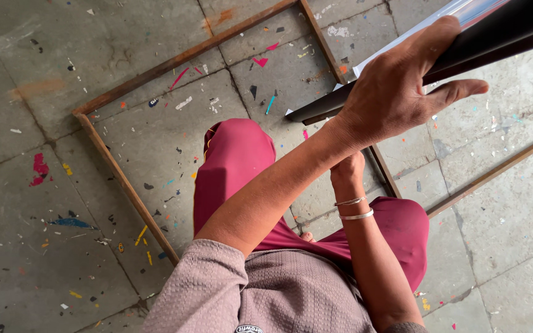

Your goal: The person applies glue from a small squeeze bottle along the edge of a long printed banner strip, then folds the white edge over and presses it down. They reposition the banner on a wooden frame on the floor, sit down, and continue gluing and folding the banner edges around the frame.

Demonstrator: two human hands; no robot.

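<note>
Left hand [396,92] grips a dark bar [495,34] that runs toward 2 o'clock, thumb over it and fingers partly spread beneath. Right hand [347,168], at 6 o'clock from the left wrist, is mostly hidden behind that forearm; whether it is closed on anything cannot be told. Two bangles [354,208] circle the right wrist. A white sheet [402,38] lies along the bar's far edge. Red trousers [235,160] cover the knees below. A rusty metal frame [124,185] lies flat on the concrete floor [44,61], which is speckled with paint chips and stains.
</note>
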